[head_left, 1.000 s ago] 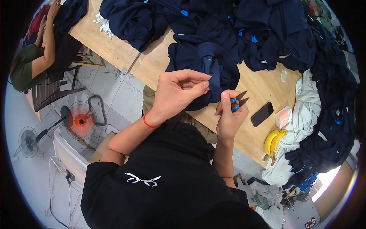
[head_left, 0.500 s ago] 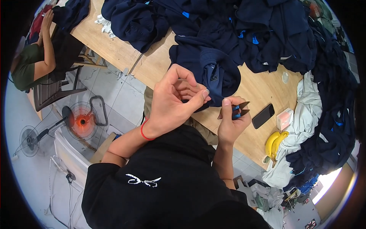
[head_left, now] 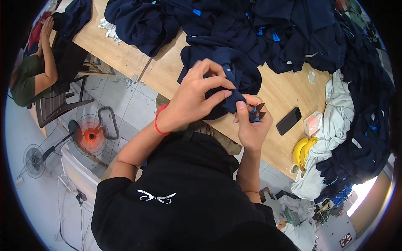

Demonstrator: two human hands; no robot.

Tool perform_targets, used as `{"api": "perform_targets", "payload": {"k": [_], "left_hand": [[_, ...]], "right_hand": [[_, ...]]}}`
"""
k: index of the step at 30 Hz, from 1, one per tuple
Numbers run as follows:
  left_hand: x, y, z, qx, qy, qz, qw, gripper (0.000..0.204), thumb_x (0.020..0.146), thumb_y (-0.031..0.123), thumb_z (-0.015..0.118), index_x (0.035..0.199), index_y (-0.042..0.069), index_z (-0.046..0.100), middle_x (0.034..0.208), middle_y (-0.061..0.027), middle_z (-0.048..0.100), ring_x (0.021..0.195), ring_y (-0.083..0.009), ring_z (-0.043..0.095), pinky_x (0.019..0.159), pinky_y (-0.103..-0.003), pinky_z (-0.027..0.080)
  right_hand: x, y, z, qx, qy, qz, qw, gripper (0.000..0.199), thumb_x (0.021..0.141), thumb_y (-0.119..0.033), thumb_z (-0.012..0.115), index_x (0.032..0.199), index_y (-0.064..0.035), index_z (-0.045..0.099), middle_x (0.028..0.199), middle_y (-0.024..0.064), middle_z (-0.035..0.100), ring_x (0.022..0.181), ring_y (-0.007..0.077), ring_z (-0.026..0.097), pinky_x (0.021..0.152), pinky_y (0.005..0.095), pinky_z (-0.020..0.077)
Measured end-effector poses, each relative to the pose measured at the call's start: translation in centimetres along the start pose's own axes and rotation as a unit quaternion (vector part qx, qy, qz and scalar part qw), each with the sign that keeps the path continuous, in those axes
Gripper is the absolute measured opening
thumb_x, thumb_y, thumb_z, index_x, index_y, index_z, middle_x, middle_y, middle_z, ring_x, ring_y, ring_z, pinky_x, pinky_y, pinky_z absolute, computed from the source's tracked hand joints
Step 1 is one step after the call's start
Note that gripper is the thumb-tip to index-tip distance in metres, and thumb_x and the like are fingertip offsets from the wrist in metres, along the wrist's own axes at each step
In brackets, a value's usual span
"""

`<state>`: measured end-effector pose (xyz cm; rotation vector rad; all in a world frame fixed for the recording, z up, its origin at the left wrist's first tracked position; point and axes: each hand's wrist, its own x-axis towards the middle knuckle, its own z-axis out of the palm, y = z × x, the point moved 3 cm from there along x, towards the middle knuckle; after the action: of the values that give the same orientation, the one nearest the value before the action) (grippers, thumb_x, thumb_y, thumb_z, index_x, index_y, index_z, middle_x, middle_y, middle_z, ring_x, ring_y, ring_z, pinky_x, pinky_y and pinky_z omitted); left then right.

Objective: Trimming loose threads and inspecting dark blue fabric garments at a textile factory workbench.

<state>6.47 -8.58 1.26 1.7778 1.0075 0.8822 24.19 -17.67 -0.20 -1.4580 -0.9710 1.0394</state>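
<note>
A navy blue garment [head_left: 218, 56] lies bunched at the table's near edge, a fold of it raised between my hands. My left hand [head_left: 194, 94], a red string round its wrist, has thumb and forefinger closed at that fold, with the other fingers curled. My right hand [head_left: 254, 129] pinches the fold's edge between thumb and fingers. Tucked in the same right hand is a pair of thread snips [head_left: 256, 112], dark blades with blue on them, pointing away from the cloth. Whether a thread is between my left fingertips is too small to tell.
Piles of navy garments [head_left: 301, 33] cover the table's far side. To the right lie a black phone [head_left: 289, 121], a pink-and-white box [head_left: 313, 124], bananas [head_left: 302, 151] and white cloth [head_left: 337, 113]. A fan [head_left: 91, 136] stands left; beyond it a person [head_left: 31, 81] handles cloth.
Both hands have come closer together over the garment, the left tilting down to the fold. A navy fold now stands up between the fingers. The view has shifted slightly.
</note>
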Motion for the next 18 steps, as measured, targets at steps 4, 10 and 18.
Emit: {"api": "perform_targets", "payload": {"k": [4,10,18], "left_hand": [[1.1,0.2,-0.7,0.003,-0.020,0.057,0.998,0.012,0.086,0.005,0.082,0.096,0.004,0.076,0.103,-0.0079,0.071,0.117,-0.0278,0.062,0.096,-0.037,0.049],[0.8,-0.5,-1.8,-0.159,-0.105,-0.078,0.979,0.009,0.099,-0.001,0.069,0.107,0.000,0.073,0.111,-0.0082,0.075,0.118,-0.0194,0.064,0.079,-0.026,0.053],[3.0,0.8,1.2,-0.034,-0.061,0.131,0.989,0.017,0.094,0.002,0.073,0.111,0.003,0.074,0.112,-0.0089,0.074,0.120,-0.0316,0.065,0.099,-0.040,0.054]], "right_hand": [[0.7,-0.3,-1.3,0.050,-0.016,0.017,0.998,0.010,0.104,-0.003,0.067,0.104,0.0055,0.073,0.092,0.0013,0.064,0.065,0.0053,0.054,0.060,0.0211,0.0412],[0.7,-1.8,-1.6,-0.050,0.016,-0.028,0.998,0.010,0.101,-0.002,0.071,0.105,0.0044,0.077,0.083,0.0007,0.063,0.063,0.0054,0.054,0.055,0.0213,0.0411],[0.8,-2.9,-2.1,0.039,0.052,0.015,0.998,0.007,0.102,-0.004,0.073,0.106,0.0009,0.073,0.079,0.0014,0.066,0.060,0.0042,0.055,0.052,0.0207,0.0415]]}}
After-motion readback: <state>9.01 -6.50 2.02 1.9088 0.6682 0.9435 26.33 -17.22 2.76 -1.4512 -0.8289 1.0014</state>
